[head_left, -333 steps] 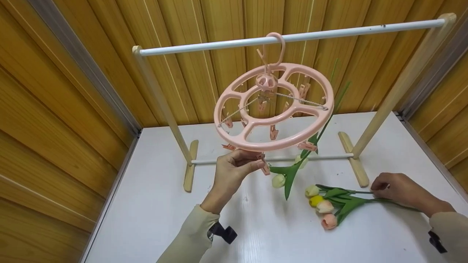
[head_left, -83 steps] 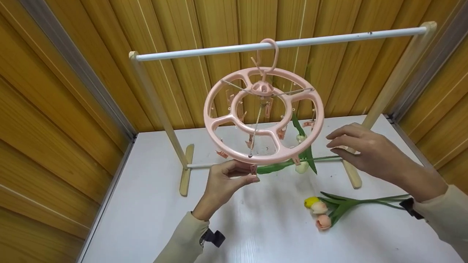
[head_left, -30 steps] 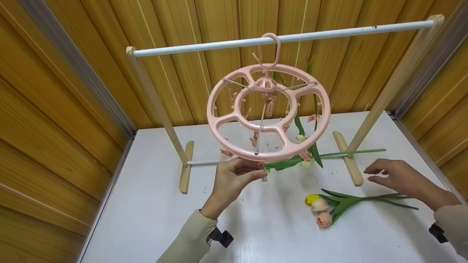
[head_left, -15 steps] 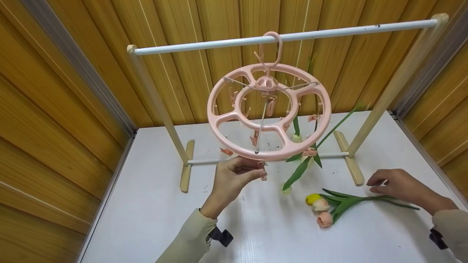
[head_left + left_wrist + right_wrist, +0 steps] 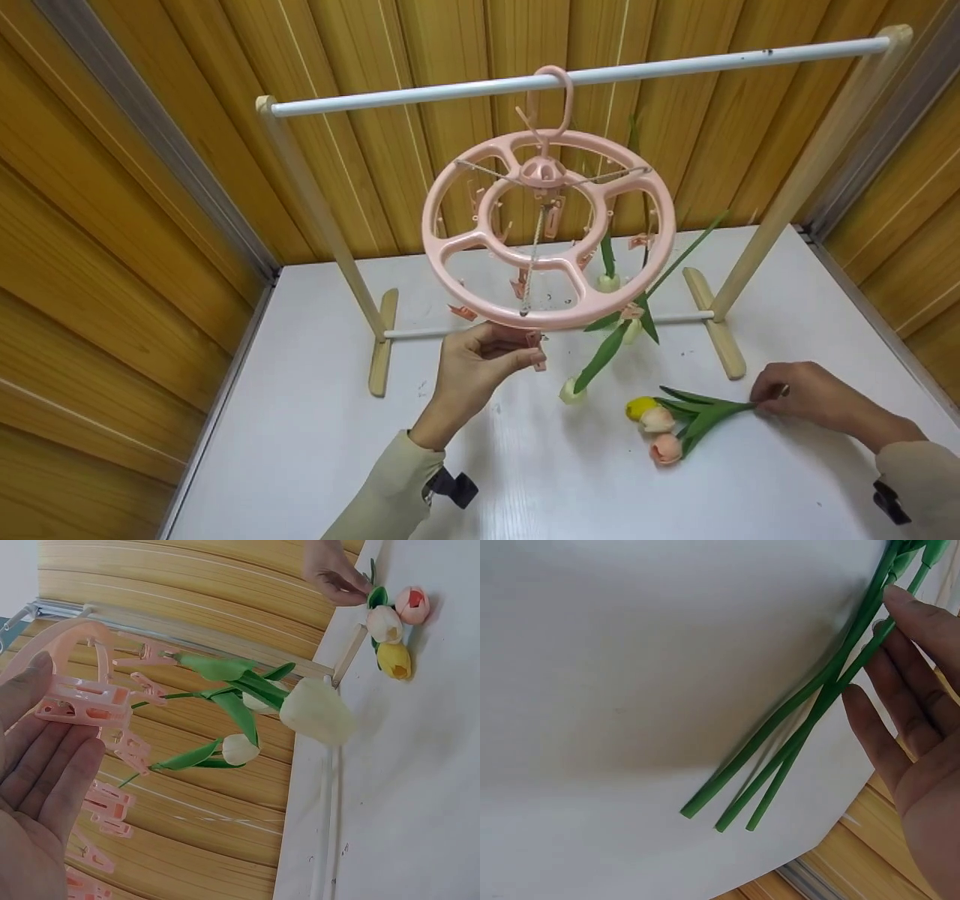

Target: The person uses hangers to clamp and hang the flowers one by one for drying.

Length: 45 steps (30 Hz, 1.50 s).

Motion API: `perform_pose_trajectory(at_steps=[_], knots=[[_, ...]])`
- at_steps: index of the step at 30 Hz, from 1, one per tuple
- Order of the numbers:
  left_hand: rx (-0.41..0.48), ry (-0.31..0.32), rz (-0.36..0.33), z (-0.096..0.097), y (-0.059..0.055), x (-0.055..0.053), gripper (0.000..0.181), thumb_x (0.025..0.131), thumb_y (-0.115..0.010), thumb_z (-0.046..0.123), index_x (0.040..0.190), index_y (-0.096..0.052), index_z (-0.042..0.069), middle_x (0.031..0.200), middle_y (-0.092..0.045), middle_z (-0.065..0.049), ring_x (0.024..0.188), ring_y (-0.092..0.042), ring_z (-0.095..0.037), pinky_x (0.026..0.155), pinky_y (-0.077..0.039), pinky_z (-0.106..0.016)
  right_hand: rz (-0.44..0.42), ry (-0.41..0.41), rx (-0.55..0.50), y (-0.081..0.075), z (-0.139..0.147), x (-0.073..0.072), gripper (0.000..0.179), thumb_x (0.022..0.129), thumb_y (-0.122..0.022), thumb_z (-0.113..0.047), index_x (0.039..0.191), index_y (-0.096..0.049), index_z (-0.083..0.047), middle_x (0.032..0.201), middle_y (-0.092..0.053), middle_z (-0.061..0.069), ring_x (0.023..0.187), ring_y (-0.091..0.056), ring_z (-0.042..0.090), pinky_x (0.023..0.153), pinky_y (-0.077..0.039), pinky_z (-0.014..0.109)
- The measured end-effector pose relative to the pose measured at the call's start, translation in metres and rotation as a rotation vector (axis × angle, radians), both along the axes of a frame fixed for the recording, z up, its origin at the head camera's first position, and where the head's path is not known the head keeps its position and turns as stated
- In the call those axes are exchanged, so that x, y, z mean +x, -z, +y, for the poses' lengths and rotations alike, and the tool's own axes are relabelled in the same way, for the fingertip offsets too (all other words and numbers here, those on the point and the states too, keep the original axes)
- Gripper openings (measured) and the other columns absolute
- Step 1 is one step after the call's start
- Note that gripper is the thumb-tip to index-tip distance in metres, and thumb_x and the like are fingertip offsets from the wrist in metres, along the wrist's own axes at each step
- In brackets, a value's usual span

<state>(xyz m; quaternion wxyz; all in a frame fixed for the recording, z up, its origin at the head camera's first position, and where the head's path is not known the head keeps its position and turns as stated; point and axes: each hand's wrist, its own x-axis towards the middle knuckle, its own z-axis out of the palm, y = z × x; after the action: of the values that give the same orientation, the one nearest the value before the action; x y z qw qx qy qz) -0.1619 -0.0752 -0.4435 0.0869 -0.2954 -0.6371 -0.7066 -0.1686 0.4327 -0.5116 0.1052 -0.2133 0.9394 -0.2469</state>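
A round pink clip hanger [image 5: 480, 301] hangs from the white rail. My left hand [image 5: 465, 375] pinches a pink clip [image 5: 537, 358] at its front rim between thumb and fingers. Three white tulips hang head down from other clips: a near one [image 5: 572, 391], one behind it [image 5: 632, 330] and a farther one [image 5: 608, 282]. On the table lie a yellow tulip [image 5: 641, 408], a cream tulip [image 5: 658, 420] and a peach tulip [image 5: 666, 450]. My right hand [image 5: 817, 397] holds a green stem [image 5: 870, 645] among their crossing stems, thumb on one side and fingers on the other.
The rail [image 5: 705, 65] belongs to a wooden stand whose feet, left [image 5: 383, 352] and right [image 5: 716, 330], rest on the white table [image 5: 315, 450]. A lower white bar joins them. Wood-panelled walls [image 5: 420, 172] enclose the back and sides.
Earlier, two white tulips hung and a cluster of five lay on the table; now three hang. My right hand has come down from beside the hanger onto the stems. The near hanging tulip has swung downward.
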Motion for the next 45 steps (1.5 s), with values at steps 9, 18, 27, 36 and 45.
perform_pose_trajectory(at_steps=[9,18,27,36,45], knots=[[-0.016,-0.018,-0.006,-0.002,-0.001,0.001,0.023,0.089,-0.085,0.001,0.110,-0.077,-0.002,0.102,-0.079,-0.011,0.091,-0.078,-0.027,0.082,-0.066,-0.042,-0.013,0.028,0.004,-0.002,-0.002,-0.001,0.016,0.085,-0.087,-0.002,0.094,-0.077,-0.011,0.089,-0.072,-0.004,0.080,-0.061,0.002,0.069,-0.057,0.023],[-0.031,-0.028,-0.012,-0.003,0.000,0.001,0.024,0.089,-0.085,0.001,0.112,-0.077,-0.002,0.103,-0.079,-0.012,0.092,-0.078,-0.027,0.084,-0.065,-0.042,0.128,0.013,-0.036,-0.012,-0.006,0.001,0.021,0.083,-0.089,-0.002,0.091,-0.078,-0.019,0.087,-0.073,-0.012,0.081,-0.063,0.000,0.069,-0.057,0.022],[-0.035,-0.031,-0.023,-0.003,-0.002,0.002,0.024,0.089,-0.085,0.002,0.112,-0.077,-0.002,0.103,-0.079,-0.011,0.093,-0.078,-0.027,0.083,-0.065,-0.042,0.116,0.010,-0.065,-0.034,-0.011,0.000,0.018,0.087,-0.084,-0.002,0.096,-0.079,-0.016,0.092,-0.074,-0.012,0.087,-0.066,-0.001,0.073,-0.059,0.020],[-0.030,-0.029,-0.017,-0.002,-0.003,0.002,0.021,0.090,-0.084,0.001,0.110,-0.077,-0.003,0.102,-0.079,-0.012,0.092,-0.078,-0.027,0.084,-0.065,-0.042,0.193,-0.014,-0.133,-0.047,-0.020,0.000,0.028,0.083,-0.086,0.005,0.094,-0.079,-0.021,0.089,-0.073,-0.012,0.083,-0.068,0.000,0.071,-0.058,0.014],[-0.035,-0.049,-0.038,-0.002,-0.005,0.002,0.023,0.091,-0.085,0.004,0.112,-0.077,-0.001,0.103,-0.079,-0.009,0.092,-0.077,-0.027,0.085,-0.065,-0.042,0.263,-0.121,-0.199,-0.067,-0.054,0.001,0.036,0.079,-0.088,0.007,0.096,-0.081,-0.024,0.090,-0.074,-0.012,0.081,-0.070,0.003,0.071,-0.057,0.013]])
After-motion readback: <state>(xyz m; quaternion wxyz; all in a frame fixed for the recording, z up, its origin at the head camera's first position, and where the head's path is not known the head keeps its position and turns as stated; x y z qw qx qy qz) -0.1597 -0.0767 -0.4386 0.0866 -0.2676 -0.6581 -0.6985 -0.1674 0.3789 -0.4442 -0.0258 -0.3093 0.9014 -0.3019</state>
